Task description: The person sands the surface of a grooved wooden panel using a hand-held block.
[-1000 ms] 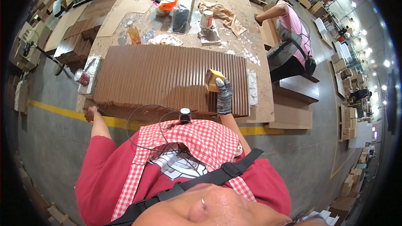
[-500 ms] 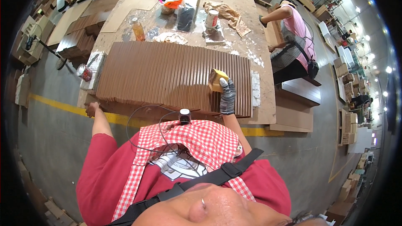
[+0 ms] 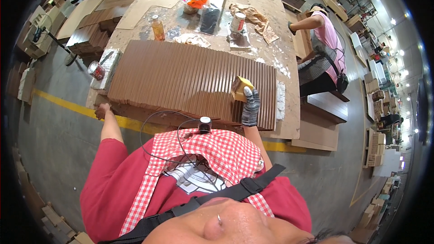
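Observation:
My right hand (image 3: 251,106), in a grey striped knit glove, is closed on a yellow sponge (image 3: 244,84) with a brown-stained side. The sponge rests against the right part of a long row of brown boards (image 3: 181,77), packed side by side on the workbench. Its underside is hidden. At the near left corner of the bench (image 3: 289,129), my bare left hand (image 3: 103,110) has its fingers curled at the edge, beside the left end of the row.
A red can (image 3: 96,70) stands on a white-spattered block at left. Behind the boards are a bottle (image 3: 157,28), a white cup (image 3: 237,22), crumpled cloths (image 3: 255,18) and an orange bag (image 3: 198,1). A co-worker in pink (image 3: 330,40) bends over boards at right.
The whole view has shifted slightly, so the bench appears a little further right. My right hand stays closed on the sponge at the right part of the boards; the left stays at the corner.

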A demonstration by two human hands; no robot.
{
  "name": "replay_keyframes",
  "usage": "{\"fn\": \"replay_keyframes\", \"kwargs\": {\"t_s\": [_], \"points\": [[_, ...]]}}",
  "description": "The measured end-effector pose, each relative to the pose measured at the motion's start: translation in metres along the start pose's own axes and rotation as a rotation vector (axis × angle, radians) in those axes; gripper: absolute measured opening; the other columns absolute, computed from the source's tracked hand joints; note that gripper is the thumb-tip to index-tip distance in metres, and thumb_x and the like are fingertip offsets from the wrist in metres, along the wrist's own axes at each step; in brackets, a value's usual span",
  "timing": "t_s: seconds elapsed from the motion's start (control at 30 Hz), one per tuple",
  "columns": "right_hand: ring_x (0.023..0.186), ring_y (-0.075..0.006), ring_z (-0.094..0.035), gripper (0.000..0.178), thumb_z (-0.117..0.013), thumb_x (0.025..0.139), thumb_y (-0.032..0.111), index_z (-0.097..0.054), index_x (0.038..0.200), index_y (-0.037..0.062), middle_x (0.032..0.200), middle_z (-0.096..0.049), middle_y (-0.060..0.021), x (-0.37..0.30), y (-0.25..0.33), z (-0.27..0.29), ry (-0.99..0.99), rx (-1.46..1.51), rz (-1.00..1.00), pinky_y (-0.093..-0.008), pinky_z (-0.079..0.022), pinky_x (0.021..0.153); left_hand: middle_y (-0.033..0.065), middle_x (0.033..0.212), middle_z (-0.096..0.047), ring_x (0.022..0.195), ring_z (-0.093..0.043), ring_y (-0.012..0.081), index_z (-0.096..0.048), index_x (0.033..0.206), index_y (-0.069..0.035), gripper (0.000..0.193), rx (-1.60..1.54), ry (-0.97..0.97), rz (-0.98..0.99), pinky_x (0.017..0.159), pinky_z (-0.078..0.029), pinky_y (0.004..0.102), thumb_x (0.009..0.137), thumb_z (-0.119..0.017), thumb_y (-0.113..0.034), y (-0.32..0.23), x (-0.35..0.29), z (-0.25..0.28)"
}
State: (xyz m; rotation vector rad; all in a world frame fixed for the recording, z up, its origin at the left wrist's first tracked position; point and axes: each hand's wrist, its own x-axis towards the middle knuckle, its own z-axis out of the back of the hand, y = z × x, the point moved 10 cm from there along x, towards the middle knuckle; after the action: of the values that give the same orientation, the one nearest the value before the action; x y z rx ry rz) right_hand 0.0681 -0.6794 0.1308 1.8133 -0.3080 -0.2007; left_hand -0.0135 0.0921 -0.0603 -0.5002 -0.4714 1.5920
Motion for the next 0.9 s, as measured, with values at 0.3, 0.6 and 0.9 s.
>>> {"fn": "replay_keyframes", "kwargs": {"t_s": [0.3, 0.6, 0.9], "points": [[0.083, -0.0136, -0.053, 0.039, -0.067, 0.082, 0.036, -0.059, 0.105, 0.0053, 0.089, -0.057, -0.0031, -0.001, -0.002, 0.01, -0.038, -0.004, 0.02, -0.0291, -0.045, 0.076, 0.0319, 0.116, -0.046, 0.108, -0.043, 0.0436, -0.043, 0.111, 0.016, 0.063, -0.128, 0.037, 0.063, 0.095, -0.034, 0.0503, 0.093, -0.03, -0.043, -0.007, -0.031, 0.004], [0.083, -0.0124, -0.052, 0.035, -0.067, 0.083, 0.031, -0.059, 0.105, 0.0054, 0.091, -0.056, -0.0025, 0.001, -0.006, 0.011, -0.028, 0.04, 0.006, -0.0285, -0.044, 0.077, 0.0329, 0.116, -0.045, 0.112, -0.041, 0.0442, -0.043, 0.112, 0.014, 0.062, -0.007, 0.055, -0.008, 0.093, -0.038, 0.0505, 0.093, -0.033, -0.044, -0.004, -0.005, -0.014], [0.085, -0.0131, -0.052, 0.039, -0.067, 0.083, 0.033, -0.058, 0.107, 0.0048, 0.091, -0.055, -0.0029, 0.001, -0.011, 0.01, -0.024, 0.032, -0.012, -0.0286, -0.044, 0.077, 0.0279, 0.118, -0.047, 0.109, -0.045, 0.0414, -0.041, 0.117, 0.013, 0.055, 0.002, 0.006, 0.039, 0.095, -0.036, 0.0476, 0.087, -0.046, -0.033, 0.007, 0.008, -0.009]]}}
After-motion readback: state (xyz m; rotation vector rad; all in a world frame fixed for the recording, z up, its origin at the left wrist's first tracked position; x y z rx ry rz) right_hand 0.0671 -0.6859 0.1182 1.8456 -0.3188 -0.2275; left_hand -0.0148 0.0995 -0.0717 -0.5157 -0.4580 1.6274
